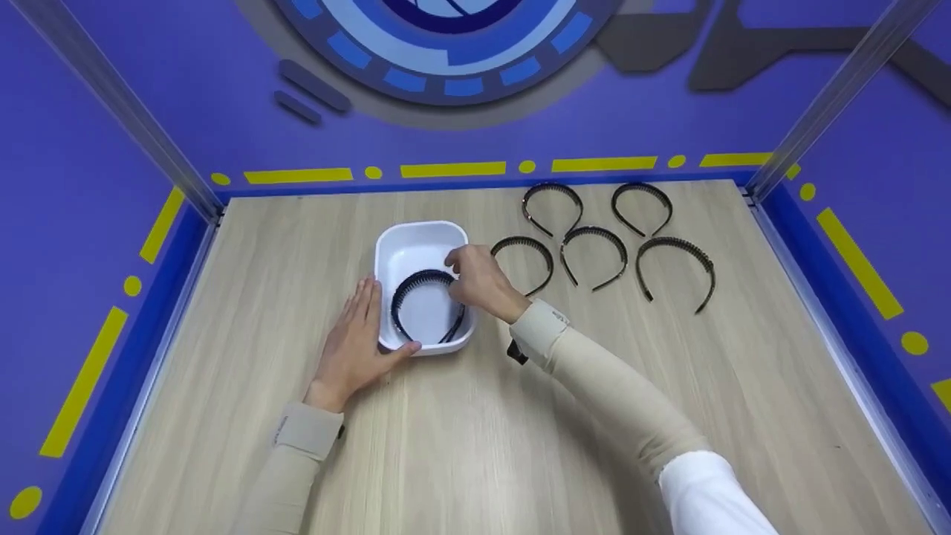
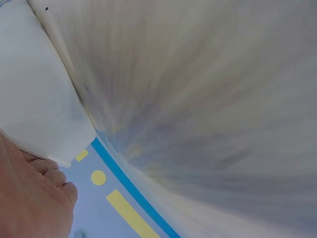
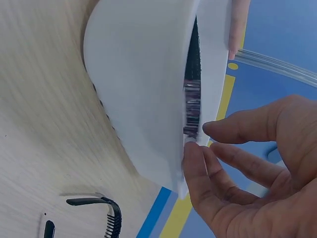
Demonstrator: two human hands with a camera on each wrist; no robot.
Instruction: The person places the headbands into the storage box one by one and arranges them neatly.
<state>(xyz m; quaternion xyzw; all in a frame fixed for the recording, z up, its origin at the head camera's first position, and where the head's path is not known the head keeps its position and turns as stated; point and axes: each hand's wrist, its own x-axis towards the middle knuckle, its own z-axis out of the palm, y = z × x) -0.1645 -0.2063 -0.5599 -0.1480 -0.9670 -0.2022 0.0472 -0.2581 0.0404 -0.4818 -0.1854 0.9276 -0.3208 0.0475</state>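
A white plastic box (image 1: 423, 238) stands on the table with a black toothed headband (image 1: 423, 276) inside it. Dark lines double up at the band's lower right end. My left hand (image 1: 356, 349) lays its fairly straight fingers along the box's left wall, its thumb at the front corner of the rim. Over the right rim is my right hand (image 1: 483, 281), thumb and index fingertips apart. In the right wrist view, the blurred, toothed section of a headband (image 3: 192, 109) shows inside the rim, right beyond those fingertips.
Several black toothed headbands lie on the table right of the box, including a near right one (image 1: 676, 244) and a far right one (image 1: 643, 187). Purple panels with yellow marks (image 1: 453, 169) wall the wooden table (image 1: 475, 446) at the back and sides.
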